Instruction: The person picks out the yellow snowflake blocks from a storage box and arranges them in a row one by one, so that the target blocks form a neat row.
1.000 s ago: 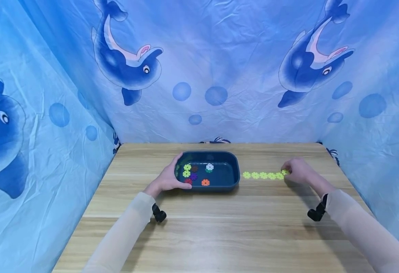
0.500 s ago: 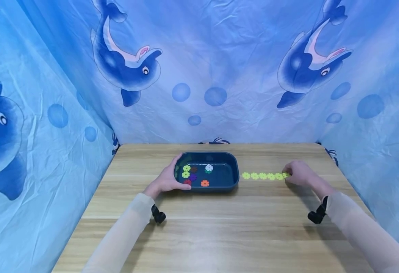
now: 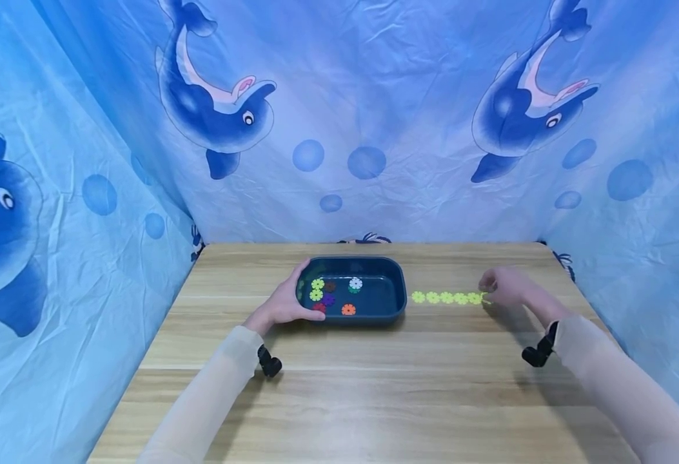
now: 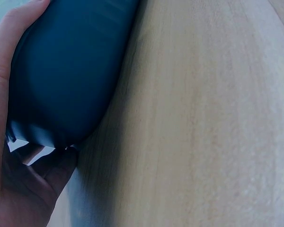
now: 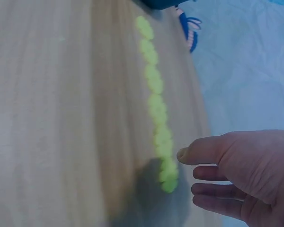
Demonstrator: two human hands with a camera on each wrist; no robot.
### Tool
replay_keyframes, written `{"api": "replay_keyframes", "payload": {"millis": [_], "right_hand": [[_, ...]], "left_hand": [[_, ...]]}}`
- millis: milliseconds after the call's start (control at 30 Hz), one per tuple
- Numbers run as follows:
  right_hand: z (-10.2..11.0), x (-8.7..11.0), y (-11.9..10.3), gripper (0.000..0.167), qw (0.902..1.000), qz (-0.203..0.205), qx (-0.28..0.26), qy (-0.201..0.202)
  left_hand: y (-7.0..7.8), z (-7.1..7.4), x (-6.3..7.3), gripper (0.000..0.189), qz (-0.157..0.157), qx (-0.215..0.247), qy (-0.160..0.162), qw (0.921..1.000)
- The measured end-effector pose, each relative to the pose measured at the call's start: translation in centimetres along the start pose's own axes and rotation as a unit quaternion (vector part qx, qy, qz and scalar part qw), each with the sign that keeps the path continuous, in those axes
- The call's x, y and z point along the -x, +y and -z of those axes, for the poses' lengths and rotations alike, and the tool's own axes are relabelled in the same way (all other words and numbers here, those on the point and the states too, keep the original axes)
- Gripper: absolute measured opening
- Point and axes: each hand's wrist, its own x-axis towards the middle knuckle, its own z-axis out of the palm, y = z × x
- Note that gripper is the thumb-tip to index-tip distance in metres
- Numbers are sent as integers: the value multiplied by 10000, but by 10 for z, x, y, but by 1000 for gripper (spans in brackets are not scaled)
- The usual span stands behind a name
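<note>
My left hand (image 3: 284,304) grips the left end of a dark blue rectangular tray (image 3: 376,319), thumb along its front side and the other fingers behind. In the left wrist view, fingertips touch the outer wall of the tray (image 4: 71,75). To the right of it, yellow-green flower-shaped discs (image 3: 446,298) lie in a straight row on the table. Beside the row's far right end is my right hand (image 3: 507,288). The right wrist view shows that hand (image 5: 248,177) with fingers extended and holding nothing, close to the last discs (image 5: 169,182).
Inside the tray lie two yellow discs (image 3: 317,284), a brown disc (image 3: 330,287), a purple disc (image 3: 328,299), a red disc (image 3: 319,309), an orange disc (image 3: 348,310) and a white disc (image 3: 355,283) over a green one. Blue dolphin-print cloth (image 3: 339,219) surrounds the wooden table (image 3: 374,393).
The right hand has set the yellow-green disc down at the row's right end and let go, its fingers lifting slightly off. The left hand and tray have stayed put.
</note>
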Motion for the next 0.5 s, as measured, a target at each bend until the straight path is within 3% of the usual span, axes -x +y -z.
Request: {"api": "replay_keyframes", "payload": {"millis": [500], "right_hand": [[30,-41,-42,32,9988,392,288,107]], "left_hand": [[2,-1,-1,139,78,-18,37,10000]]}}
